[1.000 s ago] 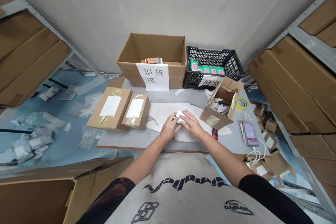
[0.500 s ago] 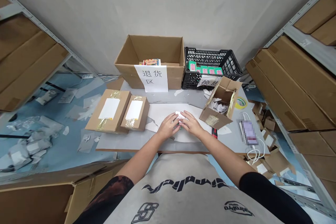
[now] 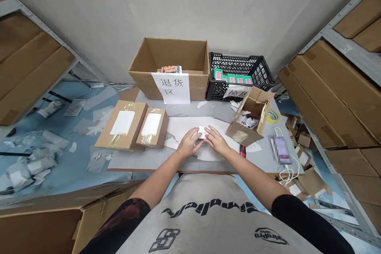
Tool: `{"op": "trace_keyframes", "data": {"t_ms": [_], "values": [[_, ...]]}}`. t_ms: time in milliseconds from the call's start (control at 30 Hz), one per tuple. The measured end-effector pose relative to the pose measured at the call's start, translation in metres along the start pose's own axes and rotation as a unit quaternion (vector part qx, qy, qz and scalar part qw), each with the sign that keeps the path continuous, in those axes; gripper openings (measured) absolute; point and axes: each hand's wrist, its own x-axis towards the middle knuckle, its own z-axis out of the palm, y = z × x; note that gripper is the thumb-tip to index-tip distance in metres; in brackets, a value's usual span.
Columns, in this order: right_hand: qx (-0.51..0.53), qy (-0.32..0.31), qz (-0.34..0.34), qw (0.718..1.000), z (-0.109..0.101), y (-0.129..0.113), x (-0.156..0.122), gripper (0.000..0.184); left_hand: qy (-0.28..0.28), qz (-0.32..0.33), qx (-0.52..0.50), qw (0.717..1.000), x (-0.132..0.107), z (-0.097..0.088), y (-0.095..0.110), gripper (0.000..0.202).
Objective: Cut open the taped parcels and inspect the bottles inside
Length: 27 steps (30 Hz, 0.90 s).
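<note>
Left hand [image 3: 188, 145] and right hand [image 3: 216, 141] part around box [image 3: 202, 132].

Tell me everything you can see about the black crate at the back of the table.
The black plastic crate is open-topped, with latticed walls, and stands on the grey table against the wall, right beside the open cardboard box. A row of green and pink packs sits inside. A white paper sign with handwritten Chinese characters covers its front, partly hidden by the torn-open carton in front.
</note>
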Motion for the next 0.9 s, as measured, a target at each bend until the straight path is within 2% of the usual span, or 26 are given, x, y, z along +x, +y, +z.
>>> {"op": "trace_keyframes", "data": {"t_ms": [167,300,467,567,667,733,800,867,900], "values": [[-0.037,-0.022,-0.009,0.999,-0.004,-0.005,-0.001,0.014,-0.024,0.027,0.012,0.999,-0.006,0.000,-0.002,0.023],[-0.038,-0.027,0.007,0.999,-0.011,-0.009,-0.003,0.021,-0.051,0.049,0.026,0.997,0.004,-0.007,0.000,0.024],[-0.034,-0.037,0.019,0.999,-0.014,-0.011,-0.010,0.033,-0.130,0.089,0.036,0.987,0.015,-0.010,-0.003,0.030],[-0.004,-0.047,0.053,0.998,-0.014,-0.013,-0.015,0.043,-0.137,0.098,0.025,0.985,0.015,-0.009,-0.006,0.029],[0.057,-0.046,0.098,0.993,-0.009,-0.013,-0.019,0.042,-0.139,0.075,0.009,0.987,0.014,-0.007,-0.006,0.023],[0.109,-0.004,0.149,0.983,0.000,-0.011,-0.021,0.048,-0.142,0.043,-0.015,0.989,0.014,-0.006,-0.005,0.018],[0.169,0.038,0.214,0.961,0.012,-0.005,-0.023,0.070,-0.144,0.006,-0.050,0.988,0.016,-0.005,-0.004,0.018],[0.229,0.041,0.270,0.934,0.026,0.004,-0.022,0.092,-0.151,-0.031,-0.094,0.984,0.018,-0.004,-0.005,0.023],[0.254,0.031,0.291,0.922,0.033,0.008,-0.021,0.096,-0.158,-0.049,-0.116,0.979,0.019,-0.004,-0.006,0.026]]}}
